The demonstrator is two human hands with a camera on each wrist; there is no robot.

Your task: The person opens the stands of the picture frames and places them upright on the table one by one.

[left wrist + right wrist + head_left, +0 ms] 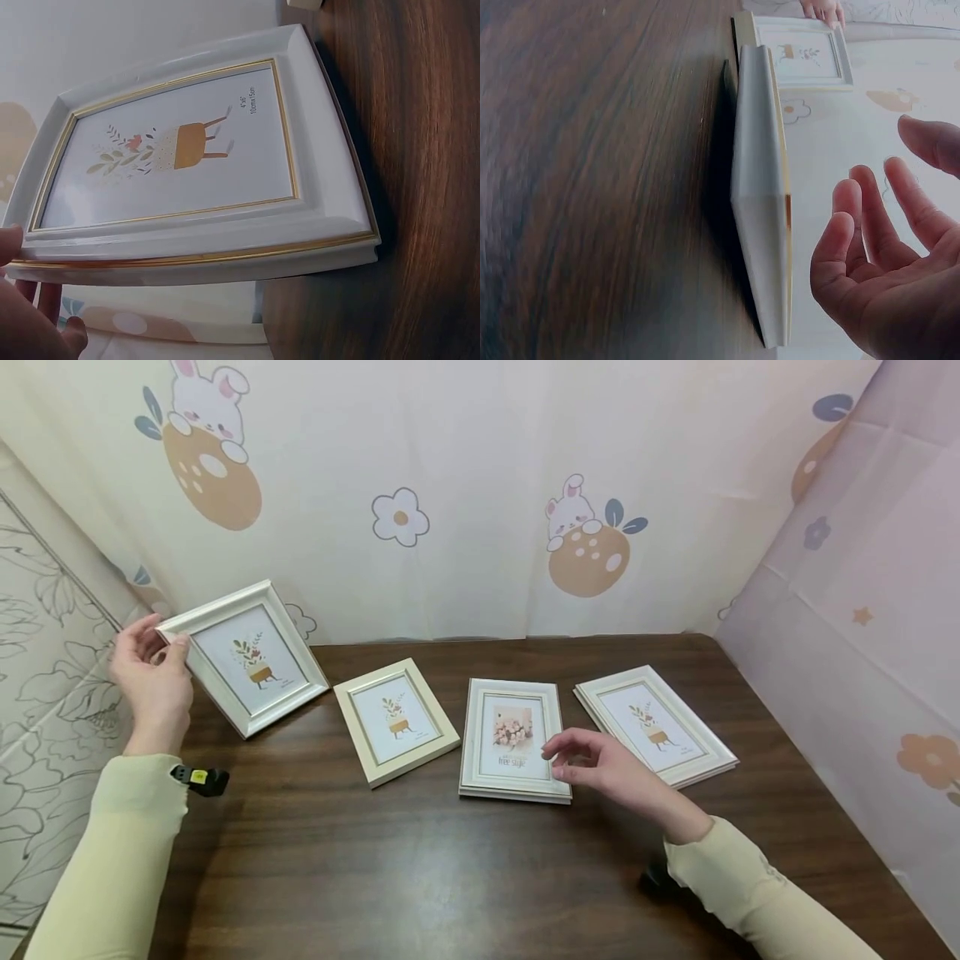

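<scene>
At the table's left, my left hand (155, 681) grips the upper left corner of a white picture frame (197, 628) with a gold inner line. The frame tilts up, its lower edge near the tabletop, and holds a potted-plant print. In the left wrist view, the thumb lies on the front of the frame (330, 187) and fingers reach behind. My right hand (603, 768) hovers beside a white picture frame (472, 747) with a pink flower print. Its fingers are loosely bent and hold nothing. In the right wrist view, a gap separates this hand (889, 262) from the frame edge (761, 187).
A cream picture frame (360, 739) lies between the held frame and the flower-print frame. Another white frame (600, 706) lies at the right. All are on a dark wooden table (360, 868). A patterned curtain (472, 577) hangs behind the table.
</scene>
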